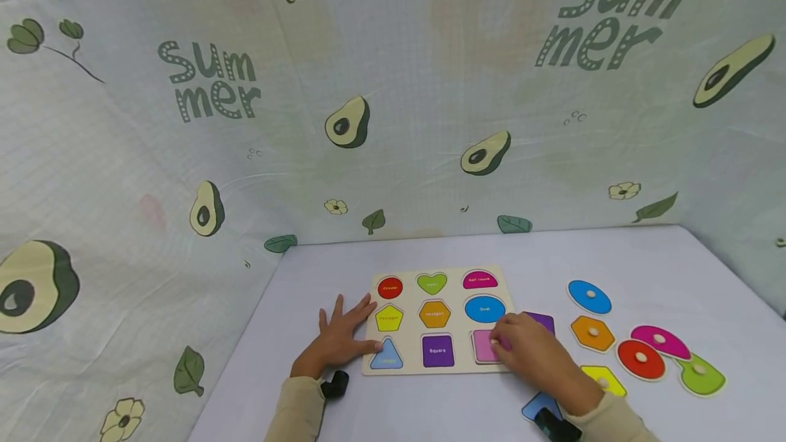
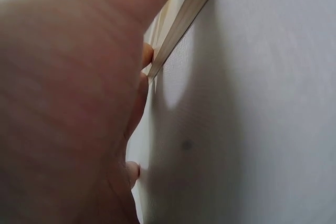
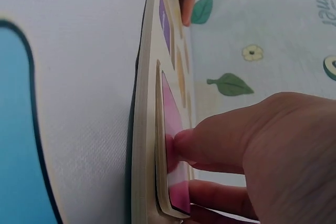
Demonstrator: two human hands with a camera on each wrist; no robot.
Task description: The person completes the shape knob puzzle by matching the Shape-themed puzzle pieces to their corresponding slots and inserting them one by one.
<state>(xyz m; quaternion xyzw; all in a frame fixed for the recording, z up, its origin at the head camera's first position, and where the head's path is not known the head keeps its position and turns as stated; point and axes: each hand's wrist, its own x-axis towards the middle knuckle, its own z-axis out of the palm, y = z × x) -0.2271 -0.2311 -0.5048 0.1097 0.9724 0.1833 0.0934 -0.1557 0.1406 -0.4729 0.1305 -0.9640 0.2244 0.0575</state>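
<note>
A wooden shape puzzle board (image 1: 405, 368) lies on the white table. My left hand (image 1: 339, 338) is spread at its left side, thumb on the board by the blue triangle and fingertips at the edge. My right hand (image 1: 533, 352) pinches a pink four-sided puzzle piece (image 1: 484, 346) at the board's lower right recess. In the right wrist view the pink piece (image 3: 176, 156) overlaps the recess, one edge standing slightly above the board's face. The purple square (image 1: 437, 351) and orange hexagon (image 1: 434, 314) show on the board to its left and above.
Right of the board lie loose knobbed pieces: a blue oval (image 1: 589, 297), an orange hexagon (image 1: 592, 333), a red circle (image 1: 641, 359), a magenta half round (image 1: 660, 341), a green heart (image 1: 702, 375) and a yellow piece (image 1: 604, 379). A purple piece (image 1: 542, 321) and blue piece (image 1: 540, 406) are partly hidden.
</note>
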